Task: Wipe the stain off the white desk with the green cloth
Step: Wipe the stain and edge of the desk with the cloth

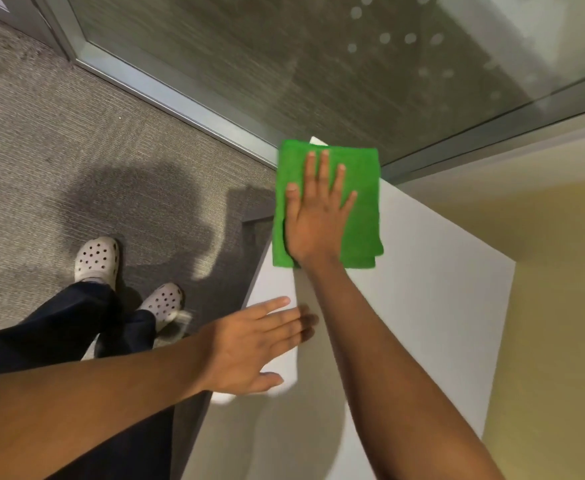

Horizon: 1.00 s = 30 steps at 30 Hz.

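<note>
The white bench (422, 306) runs away from the person as a long narrow slab, its far corner tucked close to the metal-framed glass partition (319, 64) and its right side along a pale yellow wall (561, 271); grey carpet (76, 133) lies off its left edge. Right up at that far corner sits the green cloth (360, 202), folded into a thick rectangle, its left side overhanging the bench's left edge a little. The right hand (315, 216) lies flat on top of it, palm down and fingers spread, pressing rather than gripping. The left hand (249, 344) is open too, fingers loosely apart and holding nothing, hovering at or just over the bench's left edge nearer the person; I cannot tell whether it touches. As for the stain, no mark shows anywhere on the bare white surface, so either it is under the cloth or it is already gone. My guess is the wiping is well along, with perhaps a last pass at the corner and lifting the cloth to check left to do. Below, dark trousers (59, 323) and perforated white clogs (98, 259) stand on the carpet.
</note>
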{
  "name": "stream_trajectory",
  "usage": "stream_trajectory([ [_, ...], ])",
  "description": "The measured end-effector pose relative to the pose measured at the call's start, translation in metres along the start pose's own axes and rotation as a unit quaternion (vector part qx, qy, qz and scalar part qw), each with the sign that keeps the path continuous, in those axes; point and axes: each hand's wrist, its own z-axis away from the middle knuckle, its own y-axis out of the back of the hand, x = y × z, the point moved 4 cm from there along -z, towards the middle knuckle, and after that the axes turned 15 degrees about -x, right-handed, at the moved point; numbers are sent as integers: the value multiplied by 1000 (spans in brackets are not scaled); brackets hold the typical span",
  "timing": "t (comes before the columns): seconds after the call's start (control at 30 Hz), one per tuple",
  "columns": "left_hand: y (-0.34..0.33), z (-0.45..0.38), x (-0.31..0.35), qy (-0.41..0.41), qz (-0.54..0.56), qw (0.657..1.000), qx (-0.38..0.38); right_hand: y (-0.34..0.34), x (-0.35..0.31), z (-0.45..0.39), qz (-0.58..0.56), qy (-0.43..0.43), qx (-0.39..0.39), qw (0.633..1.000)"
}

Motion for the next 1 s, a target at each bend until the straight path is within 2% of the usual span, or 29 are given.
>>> stream_trajectory([
  [0.07, 3, 2, -2, -4, -1, 1000, 16, -4, 8, 13, 44, 116, -31, 992],
  [0.13, 4, 4, -3, -8, -11, 1000, 14, 7, 38, 10, 53, 156, -38, 986],
  [0.17, 5, 4, -3, -11, -16, 1000, 15, 17, 55, 5, 41, 125, -30, 991],
  [0.23, 5, 4, -3, -15, -21, 999, 21, 32, 81, -10, -21, -17, 2, 1000],
  [0.3, 7, 4, -4, -12, -29, 999, 16, 28, 73, -18, -69, -126, 29, 989],
  [0.37, 8, 4, -4, -16, -27, 999, 8, 13, 43, -6, -51, -94, 25, 994],
  [0.43, 9, 3, -3, -10, -27, 1000, 5, -4, 25, 22, 9, 23, 1, 1000],
  [0.5, 8, 2, -4, -12, -26, 1000, -1, -10, 33, 42, 49, 111, -39, 992],
  [0.57, 5, 2, -2, -5, -22, 1000, -7, -1, 49, 36, 61, 150, -60, 985],
  [0.63, 3, 3, -1, -5, -21, 1000, -14, 10, 51, 9, 52, 132, -52, 989],
  [0.77, 11, 5, -4, -7, -3, 1000, 16, 26, 21, -43, -15, -4, 7, 1000],
  [0.83, 21, 5, -6, -17, 12, 999, 38, 25, 10, -50, -41, -40, 18, 998],
  [1.0, 40, 6, -6, -35, 33, 993, 109, -2, -8, 9, -24, 4, -3, 1000],
])
